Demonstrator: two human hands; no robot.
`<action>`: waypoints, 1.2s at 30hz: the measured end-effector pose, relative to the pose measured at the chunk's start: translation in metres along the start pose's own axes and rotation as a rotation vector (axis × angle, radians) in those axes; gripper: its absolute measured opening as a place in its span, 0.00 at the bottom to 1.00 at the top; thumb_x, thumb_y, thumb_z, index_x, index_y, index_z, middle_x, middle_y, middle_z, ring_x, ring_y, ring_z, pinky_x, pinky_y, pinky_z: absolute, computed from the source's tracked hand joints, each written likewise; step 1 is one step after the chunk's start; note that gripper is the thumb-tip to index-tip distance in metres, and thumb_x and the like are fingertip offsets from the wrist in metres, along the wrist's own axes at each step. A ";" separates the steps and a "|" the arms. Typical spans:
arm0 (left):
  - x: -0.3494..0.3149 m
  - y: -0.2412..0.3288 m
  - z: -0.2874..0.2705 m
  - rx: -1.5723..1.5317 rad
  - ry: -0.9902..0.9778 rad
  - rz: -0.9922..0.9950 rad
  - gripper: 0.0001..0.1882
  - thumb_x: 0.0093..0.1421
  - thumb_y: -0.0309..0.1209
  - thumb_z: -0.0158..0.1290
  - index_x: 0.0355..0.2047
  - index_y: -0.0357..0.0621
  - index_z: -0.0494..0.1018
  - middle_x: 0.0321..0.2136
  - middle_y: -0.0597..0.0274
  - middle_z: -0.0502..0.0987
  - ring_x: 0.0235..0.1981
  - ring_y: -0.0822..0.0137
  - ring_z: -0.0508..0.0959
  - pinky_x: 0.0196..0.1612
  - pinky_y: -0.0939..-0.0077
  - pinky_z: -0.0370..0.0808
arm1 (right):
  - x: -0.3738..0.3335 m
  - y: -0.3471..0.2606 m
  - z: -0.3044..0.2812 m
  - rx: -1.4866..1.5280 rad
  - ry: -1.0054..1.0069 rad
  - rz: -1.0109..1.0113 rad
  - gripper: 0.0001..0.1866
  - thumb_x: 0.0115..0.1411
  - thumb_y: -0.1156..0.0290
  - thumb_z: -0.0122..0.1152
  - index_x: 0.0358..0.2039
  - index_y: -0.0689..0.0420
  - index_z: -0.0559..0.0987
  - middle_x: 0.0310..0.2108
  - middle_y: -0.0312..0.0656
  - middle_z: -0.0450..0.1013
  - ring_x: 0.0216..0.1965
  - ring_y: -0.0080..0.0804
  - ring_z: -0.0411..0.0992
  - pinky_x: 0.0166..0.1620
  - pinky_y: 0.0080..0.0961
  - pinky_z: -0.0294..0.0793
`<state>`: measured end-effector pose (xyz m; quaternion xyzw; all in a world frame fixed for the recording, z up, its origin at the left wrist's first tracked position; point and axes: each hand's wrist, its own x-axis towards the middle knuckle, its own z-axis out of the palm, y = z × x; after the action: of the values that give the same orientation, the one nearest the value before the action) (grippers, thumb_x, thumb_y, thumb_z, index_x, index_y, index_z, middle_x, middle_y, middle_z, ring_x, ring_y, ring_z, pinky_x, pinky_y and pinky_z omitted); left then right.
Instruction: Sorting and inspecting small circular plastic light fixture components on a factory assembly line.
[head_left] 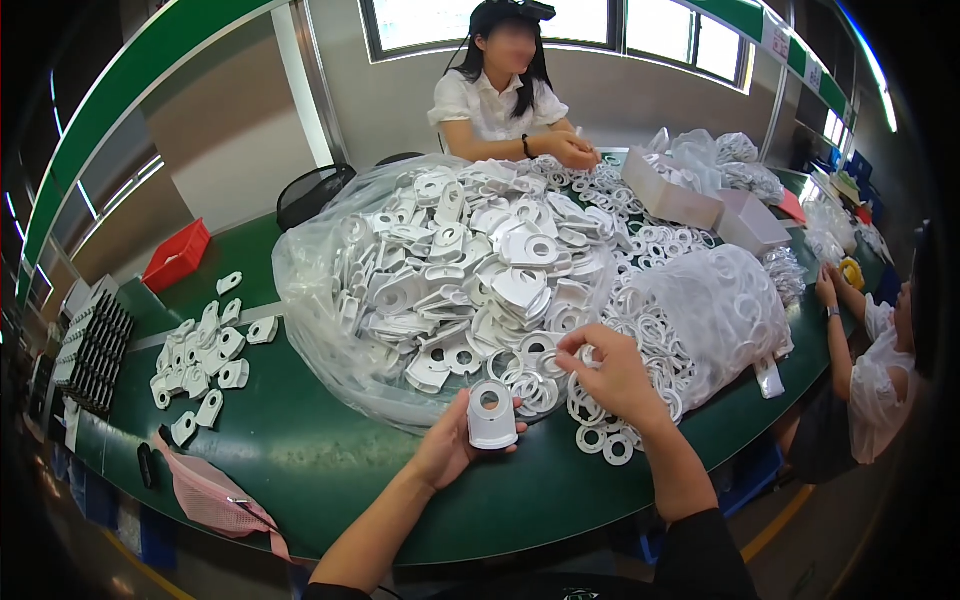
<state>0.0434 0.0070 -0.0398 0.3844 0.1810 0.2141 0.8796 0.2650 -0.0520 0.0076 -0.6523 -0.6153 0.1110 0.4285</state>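
Observation:
In my left hand (448, 444) rests a white plastic housing (492, 428), upright, its round hole toward the top and my fingers wrapped behind it. My right hand (612, 372) hovers over the edge of the loose white rings (618, 450), thumb and forefinger drawn together. Whatever it pinches, if anything, is too small to make out. Just beyond both hands, a large heap of similar white housings (500, 270) fills an open clear plastic bag (310, 280).
Finished-looking housings (200, 350) lie loosely on the green table (350, 470) at left, near a red tray (177, 255), black racks (95, 350) and a pink mesh bag (215, 490). A bag of rings (715, 310) sits right. One person works opposite, another at far right.

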 end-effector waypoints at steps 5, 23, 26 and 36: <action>0.000 -0.005 0.003 0.012 -0.075 -0.034 0.27 0.65 0.47 0.33 0.56 0.41 0.54 0.49 0.53 0.67 0.46 0.58 0.73 0.42 0.66 0.75 | -0.013 -0.013 0.030 0.442 -0.232 0.058 0.08 0.49 0.74 0.64 0.31 0.60 0.78 0.26 0.33 0.73 0.20 0.09 0.61 0.22 0.09 0.58; 0.000 -0.013 0.016 0.376 0.312 0.242 0.29 0.48 0.25 0.60 0.49 0.42 0.59 0.36 0.59 0.74 0.29 0.69 0.78 0.22 0.81 0.74 | -0.019 0.004 0.060 0.516 -0.243 0.185 0.22 0.52 0.81 0.52 0.50 0.59 0.66 0.33 0.34 0.66 0.22 0.12 0.64 0.26 0.11 0.63; -0.001 -0.018 0.019 0.342 0.368 0.227 0.29 0.44 0.24 0.63 0.46 0.43 0.61 0.32 0.62 0.74 0.26 0.73 0.77 0.19 0.83 0.73 | -0.028 0.001 0.071 0.607 -0.247 0.176 0.22 0.50 0.81 0.52 0.48 0.59 0.67 0.33 0.38 0.66 0.22 0.17 0.63 0.27 0.16 0.64; -0.002 0.003 0.004 0.341 0.450 0.191 0.23 0.46 0.23 0.60 0.41 0.41 0.62 0.29 0.61 0.74 0.24 0.71 0.77 0.17 0.82 0.71 | -0.015 0.003 0.051 0.452 -0.258 0.107 0.12 0.51 0.70 0.63 0.35 0.61 0.76 0.24 0.35 0.71 0.22 0.16 0.65 0.27 0.15 0.65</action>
<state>0.0430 0.0059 -0.0348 0.4847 0.3679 0.3425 0.7158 0.2294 -0.0440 -0.0315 -0.5521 -0.5888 0.3505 0.4750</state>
